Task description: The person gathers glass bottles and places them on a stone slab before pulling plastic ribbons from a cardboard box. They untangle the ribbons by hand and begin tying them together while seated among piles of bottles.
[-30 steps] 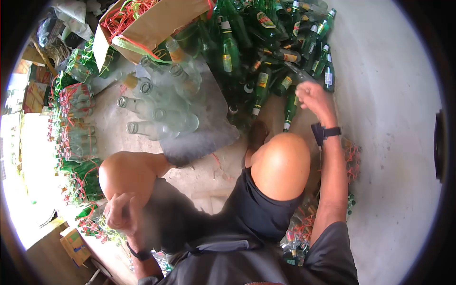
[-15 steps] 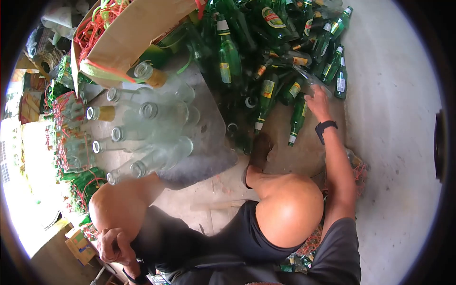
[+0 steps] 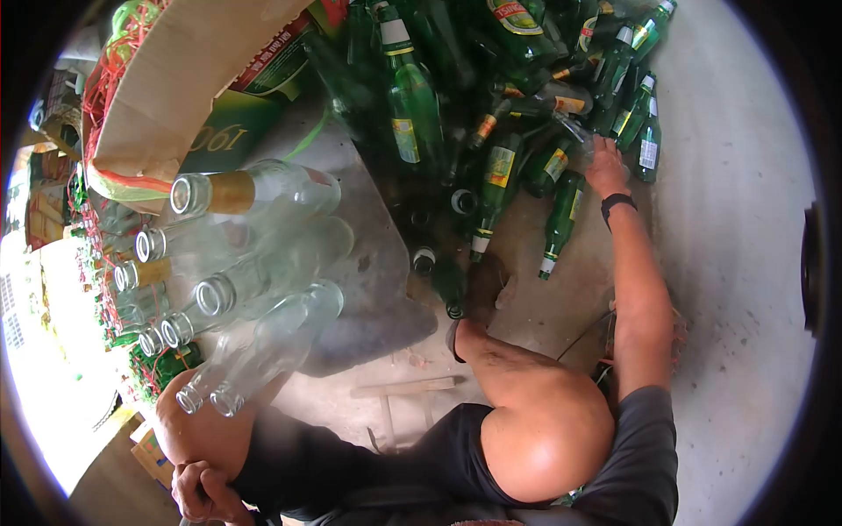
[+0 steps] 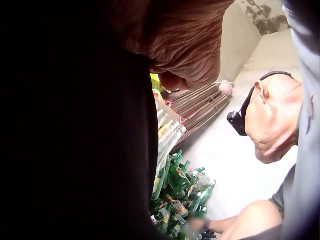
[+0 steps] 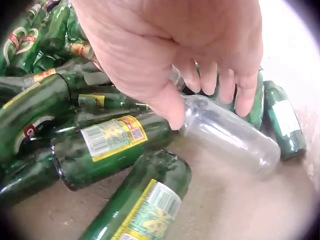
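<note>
My right hand (image 3: 607,167) is at the right edge of a pile of green bottles (image 3: 500,175). In the right wrist view its thumb and fingers lie on either side of a clear glass bottle (image 5: 230,135), which is down on the floor among green bottles. The hand (image 5: 175,55) covers the bottle's neck end. My left hand (image 3: 206,493) is loosely curled beside the left knee and holds nothing; in the left wrist view it shows only as a dark, blurred palm (image 4: 180,40).
Several clear bottles (image 3: 272,337) stand together on a dark mat (image 3: 377,307) at the left. Behind them is a carton (image 3: 184,79) with red and green string. A low wooden stool or frame (image 3: 403,386) is between the legs; a pale wall (image 3: 728,219) rises at the right.
My right hand has moved down and forward onto the clear bottle, its fingers spreading out. The head view has shifted, and the standing clear bottles appear larger and lower. My left hand remains by the knee.
</note>
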The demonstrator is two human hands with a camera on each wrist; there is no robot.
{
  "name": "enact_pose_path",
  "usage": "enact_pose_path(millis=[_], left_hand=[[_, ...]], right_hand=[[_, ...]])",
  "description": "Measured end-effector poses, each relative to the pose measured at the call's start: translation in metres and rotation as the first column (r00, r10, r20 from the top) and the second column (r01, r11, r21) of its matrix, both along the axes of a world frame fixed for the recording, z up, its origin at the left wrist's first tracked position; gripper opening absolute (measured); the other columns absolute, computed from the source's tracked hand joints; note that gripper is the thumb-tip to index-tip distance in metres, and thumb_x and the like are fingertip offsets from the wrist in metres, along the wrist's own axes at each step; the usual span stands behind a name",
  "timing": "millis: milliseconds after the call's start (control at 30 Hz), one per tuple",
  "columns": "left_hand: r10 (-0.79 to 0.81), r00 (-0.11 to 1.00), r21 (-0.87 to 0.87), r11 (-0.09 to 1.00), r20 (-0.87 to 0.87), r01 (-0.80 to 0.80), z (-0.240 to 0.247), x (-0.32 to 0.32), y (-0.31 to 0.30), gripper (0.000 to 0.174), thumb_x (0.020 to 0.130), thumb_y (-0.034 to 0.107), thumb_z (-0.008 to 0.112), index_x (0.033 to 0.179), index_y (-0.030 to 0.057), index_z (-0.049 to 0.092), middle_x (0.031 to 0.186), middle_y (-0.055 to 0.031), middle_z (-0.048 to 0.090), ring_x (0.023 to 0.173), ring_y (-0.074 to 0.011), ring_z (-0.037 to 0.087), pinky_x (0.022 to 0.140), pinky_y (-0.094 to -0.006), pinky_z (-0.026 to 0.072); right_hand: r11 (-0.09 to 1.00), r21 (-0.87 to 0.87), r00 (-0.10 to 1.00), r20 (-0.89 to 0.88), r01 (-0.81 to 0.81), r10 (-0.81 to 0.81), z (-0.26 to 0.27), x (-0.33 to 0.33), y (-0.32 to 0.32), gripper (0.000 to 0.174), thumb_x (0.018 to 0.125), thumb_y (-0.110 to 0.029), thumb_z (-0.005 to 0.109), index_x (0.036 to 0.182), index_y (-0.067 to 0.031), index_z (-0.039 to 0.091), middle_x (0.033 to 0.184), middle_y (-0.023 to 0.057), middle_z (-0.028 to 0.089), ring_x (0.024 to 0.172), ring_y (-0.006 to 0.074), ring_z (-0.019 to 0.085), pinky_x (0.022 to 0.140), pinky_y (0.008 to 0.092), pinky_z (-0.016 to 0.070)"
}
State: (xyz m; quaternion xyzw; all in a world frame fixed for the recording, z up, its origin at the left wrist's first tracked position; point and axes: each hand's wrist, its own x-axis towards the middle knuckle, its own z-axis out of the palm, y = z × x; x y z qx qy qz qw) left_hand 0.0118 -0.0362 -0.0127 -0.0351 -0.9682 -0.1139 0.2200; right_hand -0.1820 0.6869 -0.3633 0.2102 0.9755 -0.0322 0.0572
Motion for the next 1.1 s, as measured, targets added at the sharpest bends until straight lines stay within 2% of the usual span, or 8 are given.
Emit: enact_pose_path(millis=[233,300,400,567,800,933,1000,1100], left_hand=[[0.121,0.977,0.110,0.984,0.178,-0.142,0.015,-0.016,0.036,0.021,0.090,0.016,0.059,0.080,-0.0026,0.063,0.075,-0.0105,0.062,0.067,-0.0209,0.055,0.062,-0.0332,0.0454],[0.090,0.994,-0.007,0.996,0.068,-0.090,0.014,-0.034,0.057,0.025,0.092,0.019,0.066,0.068,0.0103,0.071,0.068,-0.0057,0.068,0.054,-0.0218,0.061,0.050,-0.0309,0.0497],[-0.050,0.998,-0.139,0.989,0.049,0.056,0.011,-0.035,0.047,0.025,0.089,0.014,0.066,0.065,0.0070,0.067,0.066,-0.0061,0.067,0.053,-0.0189,0.060,0.049,-0.0302,0.0468],[-0.057,0.995,-0.028,0.998,0.086,0.059,0.011,-0.040,0.054,0.027,0.089,0.013,0.063,0.064,0.0059,0.064,0.065,-0.0068,0.065,0.055,-0.0181,0.060,0.050,-0.0307,0.0468],[-0.099,0.990,-0.021,0.995,0.096,0.102,0.014,-0.041,0.055,0.034,0.094,0.018,0.062,0.063,0.0045,0.064,0.064,-0.0084,0.064,0.054,-0.0200,0.060,0.051,-0.0319,0.0467],[-0.169,0.982,-0.073,0.982,0.083,0.175,0.013,-0.027,0.035,0.035,0.097,0.023,0.063,0.069,0.0026,0.065,0.063,-0.0081,0.064,0.055,-0.0209,0.060,0.053,-0.0331,0.0474],[0.049,0.996,0.075,0.996,0.078,-0.054,0.006,-0.003,0.020,0.023,0.090,0.018,0.061,0.079,-0.0013,0.064,0.073,-0.0097,0.063,0.067,-0.0220,0.056,0.062,-0.0345,0.0461],[-0.036,0.993,0.071,0.997,0.116,0.028,0.014,-0.011,0.027,0.006,0.074,0.010,0.067,0.072,0.0051,0.066,0.066,-0.0091,0.064,0.065,-0.0268,0.062,0.066,-0.0383,0.0497]], right_hand=[[0.993,0.111,0.997,0.059,-0.050,0.044,-0.023,-0.020,0.014,0.063,0.081,-0.001,0.068,0.140,-0.0137,0.050,0.132,0.0148,0.054,0.120,0.0411,0.055,0.100,0.0467,0.0502],[0.991,0.124,0.996,0.080,-0.051,0.041,-0.022,-0.024,0.011,0.063,0.081,-0.002,0.069,0.140,-0.0148,0.050,0.133,0.0148,0.053,0.121,0.0409,0.055,0.100,0.0471,0.0508],[0.989,0.146,0.997,0.078,-0.026,0.014,-0.013,-0.028,0.001,0.061,0.081,-0.004,0.070,0.137,-0.0165,0.051,0.136,0.0147,0.051,0.122,0.0414,0.054,0.097,0.0507,0.0525],[0.979,0.199,0.994,0.111,-0.042,0.020,-0.016,-0.031,0.002,0.056,0.080,-0.008,0.073,0.132,-0.0154,0.053,0.136,0.0143,0.051,0.122,0.0415,0.055,0.092,0.0559,0.0547],[0.972,0.223,0.989,0.141,-0.067,0.036,-0.005,-0.016,0.004,0.055,0.079,-0.014,0.075,0.129,-0.0126,0.052,0.129,0.0128,0.054,0.116,0.0397,0.059,0.089,0.0536,0.0556],[0.985,0.171,0.999,-0.009,0.031,-0.030,0.020,0.008,0.009,0.058,0.078,-0.019,0.076,0.131,-0.0125,0.051,0.126,0.0123,0.056,0.115,0.0415,0.058,0.093,0.0509,0.0528],[0.986,0.136,0.992,-0.099,0.092,-0.079,0.029,0.024,0.022,0.063,0.078,-0.026,0.078,0.133,-0.0098,0.052,0.130,0.0143,0.057,0.119,0.0405,0.057,0.098,0.0490,0.0498],[0.971,0.117,0.955,-0.236,0.210,-0.178,0.029,0.056,0.047,0.066,0.078,-0.031,0.080,0.132,-0.0033,0.055,0.133,0.0221,0.058,0.126,0.0415,0.054,0.101,0.0505,0.0481]])
